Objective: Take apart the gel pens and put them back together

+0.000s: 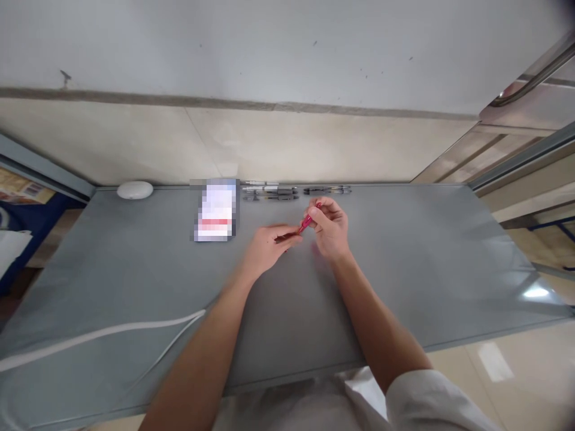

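A slim pink-red pen [306,222] slants between my hands, just above the grey tabletop. My right hand [332,232] is closed round its upper part, thumb and fingers pinching it. At the lower end, the fingers of my left hand [266,246] are pressed together on the tip, and a small red bit shows below them. What exactly the left fingers cover is hidden. Beyond my hands, several white and dark pens [269,189] lie side by side along the back edge. More dark pens [327,190] rest just to their right.
Left of the pens lies a phone [214,209] with a blurred-out screen. A white oval case [135,190] sits at the back left corner. A white cable [112,330] crosses the grey table [417,257] at the left. A tiled wall [332,146] rises behind.
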Demonstrator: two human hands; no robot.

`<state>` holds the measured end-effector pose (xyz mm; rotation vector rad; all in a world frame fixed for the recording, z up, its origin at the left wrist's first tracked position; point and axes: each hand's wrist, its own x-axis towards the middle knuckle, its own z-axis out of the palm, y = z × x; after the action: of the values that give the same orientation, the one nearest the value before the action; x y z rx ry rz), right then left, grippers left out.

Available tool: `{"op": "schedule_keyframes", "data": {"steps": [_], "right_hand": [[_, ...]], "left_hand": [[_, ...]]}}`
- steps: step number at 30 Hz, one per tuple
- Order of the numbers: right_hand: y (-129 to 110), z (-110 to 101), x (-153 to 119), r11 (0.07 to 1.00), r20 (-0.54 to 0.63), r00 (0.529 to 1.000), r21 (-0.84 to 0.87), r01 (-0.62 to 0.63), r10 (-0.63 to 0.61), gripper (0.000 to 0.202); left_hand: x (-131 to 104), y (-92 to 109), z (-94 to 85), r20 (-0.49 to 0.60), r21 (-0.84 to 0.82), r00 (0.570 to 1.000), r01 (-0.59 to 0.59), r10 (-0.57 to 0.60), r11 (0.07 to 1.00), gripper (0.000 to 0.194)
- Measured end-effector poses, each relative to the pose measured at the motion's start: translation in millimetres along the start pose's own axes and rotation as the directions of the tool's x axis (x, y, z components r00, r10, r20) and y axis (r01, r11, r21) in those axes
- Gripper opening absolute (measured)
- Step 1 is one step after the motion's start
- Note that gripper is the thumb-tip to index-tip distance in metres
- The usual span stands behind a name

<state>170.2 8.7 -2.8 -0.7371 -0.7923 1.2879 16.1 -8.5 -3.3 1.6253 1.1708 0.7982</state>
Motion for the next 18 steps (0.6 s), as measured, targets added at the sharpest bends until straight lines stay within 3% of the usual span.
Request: {"op": "schedule_keyframes", "data": {"steps": [6,13,15,18], "right_hand": [[-3,-4,0,1.000,0.006,1.000,-0.012,-0.023,0.023,0.025],[-2,-14,1,0.995,0.111,0.992,0.061,-0.075,0.068,0.027],[0,-14,2,0.995,0.110,0.991,0.063,-0.077,0.070,0.029],[2,-12,2,0.998,0.088,0.995,0.041,-0.054,0.050,0.027]], "left_hand": [[-1,4,-2.7,0.042,-0.009,0.999,0.003,-0.002,1.000,0.030],[-4,9,-10.5,0.257,-0.104,0.966,0.002,0.025,0.995,0.031],[-3,8,-10.3,0.259,-0.124,0.966,0.024,0.009,0.992,0.030],[-2,4,-8.1,0.171,-0.135,0.985,0.055,-0.031,0.989,0.030]]}}
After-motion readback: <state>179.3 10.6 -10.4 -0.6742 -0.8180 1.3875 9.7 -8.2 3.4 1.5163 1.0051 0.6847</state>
